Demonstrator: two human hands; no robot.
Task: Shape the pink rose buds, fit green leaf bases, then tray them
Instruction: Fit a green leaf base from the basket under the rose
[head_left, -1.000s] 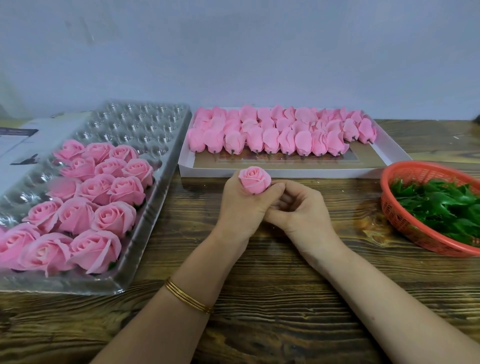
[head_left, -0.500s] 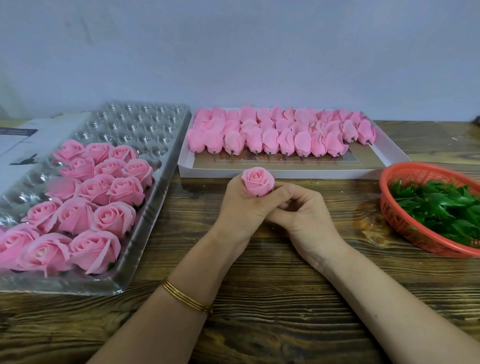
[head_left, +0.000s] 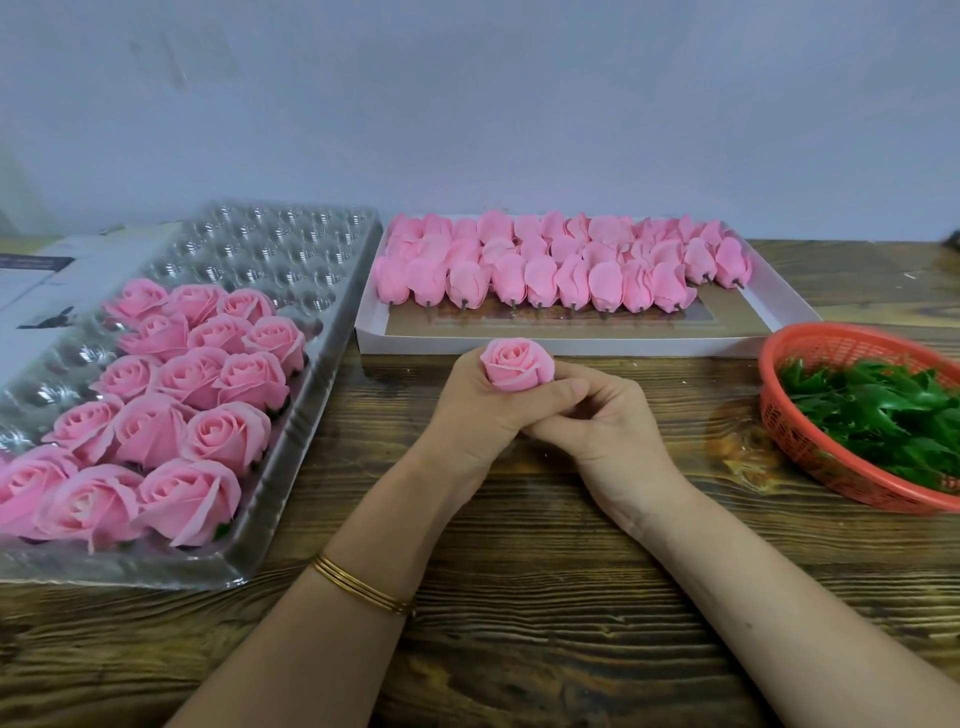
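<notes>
A pink rose bud (head_left: 517, 364) stands upright above my left hand (head_left: 475, 415), whose fingers curl round its lower half. My right hand (head_left: 602, 421) lies against the left one with its fingers curled under the bud's base, which is hidden. Several finished open roses (head_left: 192, 384) fill the near part of a clear plastic cell tray (head_left: 291, 249) on the left. Several closed pink buds (head_left: 561, 270) lie in rows in a white shallow box (head_left: 779, 306) at the back. Green leaf bases (head_left: 883, 410) are heaped in a red plastic basket (head_left: 789, 431) on the right.
Everything rests on a dark wooden table (head_left: 519, 597) set against a pale wall. A grey and white flat box (head_left: 47, 280) sits under the far left of the cell tray. A gold bangle (head_left: 361, 587) circles my left wrist.
The bud has risen a little higher out of my left hand and drifted slightly right. Both hands stay pressed together in nearly the same spot.
</notes>
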